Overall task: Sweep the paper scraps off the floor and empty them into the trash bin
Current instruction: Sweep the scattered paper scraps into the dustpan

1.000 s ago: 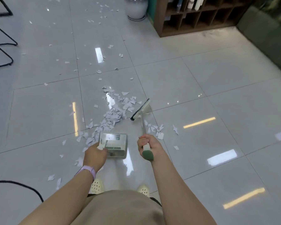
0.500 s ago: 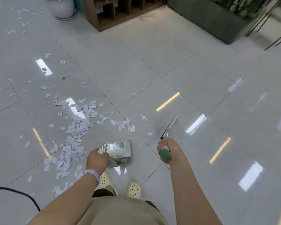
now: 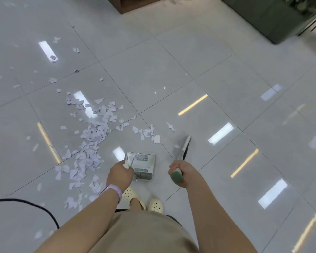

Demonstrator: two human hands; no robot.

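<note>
You are only partway through this job. Most of the paper scraps [image 3: 91, 143] are still on the floor [image 3: 171, 70]. They lie in one long messy heap to the left of the dustpan [image 3: 144, 166]. A smaller bunch sits just past the dustpan's far edge, and a few loose bits lie farther off beyond the heap. There are too many pieces to count.

The dustpan looks like it has no scraps in it yet, though your hand hides part of it. So the sweeping into the pan is not done, and the emptying is not done either. No trash bin shows here, so I cannot tell how far you will have to carry the scraps.

Your left hand [image 3: 119, 173] holds the thin metal handle of the dustpan, with the fingers curled round it. The pan sits low, right in front of your feet. Your right hand [image 3: 180, 170] grips the green end of the broom [image 3: 183, 148]. The brush end points away from you, to the right of the dustpan, near one small scrap and well apart from the big heap.

Count of things: one dustpan, one broom, two hands, and two pale shoes [image 3: 133, 197]. There is also one black cable [image 3: 26, 203] on the floor, left of the dustpan and close to you.
</note>
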